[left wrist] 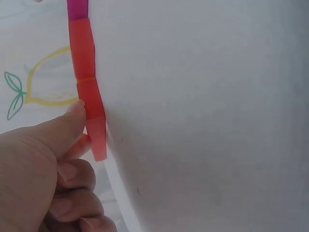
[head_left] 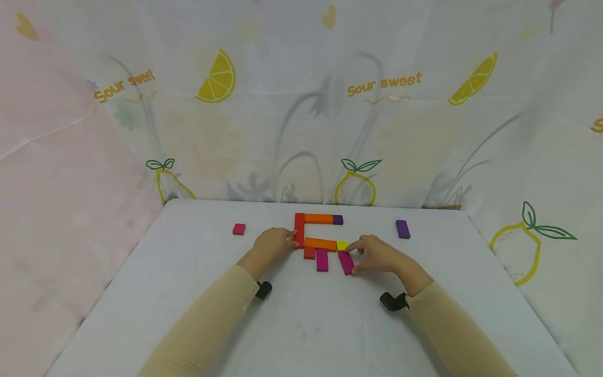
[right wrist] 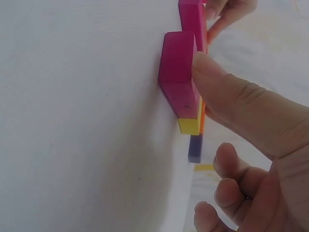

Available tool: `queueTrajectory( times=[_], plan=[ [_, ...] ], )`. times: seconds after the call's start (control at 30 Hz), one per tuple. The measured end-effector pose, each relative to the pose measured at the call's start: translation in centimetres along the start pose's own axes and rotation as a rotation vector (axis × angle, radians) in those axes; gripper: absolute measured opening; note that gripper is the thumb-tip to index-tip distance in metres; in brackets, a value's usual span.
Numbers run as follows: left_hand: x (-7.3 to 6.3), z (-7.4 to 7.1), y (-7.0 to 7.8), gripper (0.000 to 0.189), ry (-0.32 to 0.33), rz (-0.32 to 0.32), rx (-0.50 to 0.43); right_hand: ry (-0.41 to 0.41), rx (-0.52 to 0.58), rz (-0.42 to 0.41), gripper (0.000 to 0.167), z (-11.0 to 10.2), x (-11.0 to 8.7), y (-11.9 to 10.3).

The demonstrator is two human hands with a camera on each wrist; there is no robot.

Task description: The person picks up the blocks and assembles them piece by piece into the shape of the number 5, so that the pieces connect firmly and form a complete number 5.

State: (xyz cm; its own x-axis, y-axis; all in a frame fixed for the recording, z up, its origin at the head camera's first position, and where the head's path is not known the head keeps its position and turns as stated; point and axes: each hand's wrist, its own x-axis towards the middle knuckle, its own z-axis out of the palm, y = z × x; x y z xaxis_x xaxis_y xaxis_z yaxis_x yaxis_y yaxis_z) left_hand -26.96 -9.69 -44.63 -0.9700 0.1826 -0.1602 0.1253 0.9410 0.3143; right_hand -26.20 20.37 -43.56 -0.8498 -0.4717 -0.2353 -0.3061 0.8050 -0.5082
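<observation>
My left hand (head_left: 271,243) touches the left side of a long red block (head_left: 299,222) with thumb and index fingertips; in the left wrist view its other fingers are bent. Pinched lengthwise by my right hand (head_left: 379,253) is a magenta block (head_left: 346,263), thumb at its near end and index finger near its far end. That far end lies right at a small yellow block (head_left: 342,245). An orange block (head_left: 320,244) runs from the red block to the yellow one. Below it are a small red block (head_left: 309,253) and a second magenta block (head_left: 322,260).
Another orange block (head_left: 318,219) extends from the red block's top, with a small purple block (head_left: 337,220) at its right end. A pinkish-red block (head_left: 238,229) lies alone at left, a purple block (head_left: 402,229) at right. A lemon-print cloth hangs behind the white table (head_left: 311,335).
</observation>
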Motion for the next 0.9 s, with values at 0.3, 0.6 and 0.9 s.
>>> queueTrajectory(
  times=[0.3,0.6,0.9],
  plan=[
    [0.5,0.4,-0.8,0.049,0.006,0.021,-0.169,0.06,-0.011,-0.031,0.046,-0.8,-0.6,0.2],
    [0.1,-0.1,-0.6,0.048,0.041,0.066,-0.252,0.179,-0.017,-0.069,0.039,-3.3,-1.9,1.7],
    [-1.1,0.1,1.1,0.049,-0.018,0.174,-0.35,0.243,-0.1,-0.1,0.039,-6.6,-3.1,3.4]
  ],
)
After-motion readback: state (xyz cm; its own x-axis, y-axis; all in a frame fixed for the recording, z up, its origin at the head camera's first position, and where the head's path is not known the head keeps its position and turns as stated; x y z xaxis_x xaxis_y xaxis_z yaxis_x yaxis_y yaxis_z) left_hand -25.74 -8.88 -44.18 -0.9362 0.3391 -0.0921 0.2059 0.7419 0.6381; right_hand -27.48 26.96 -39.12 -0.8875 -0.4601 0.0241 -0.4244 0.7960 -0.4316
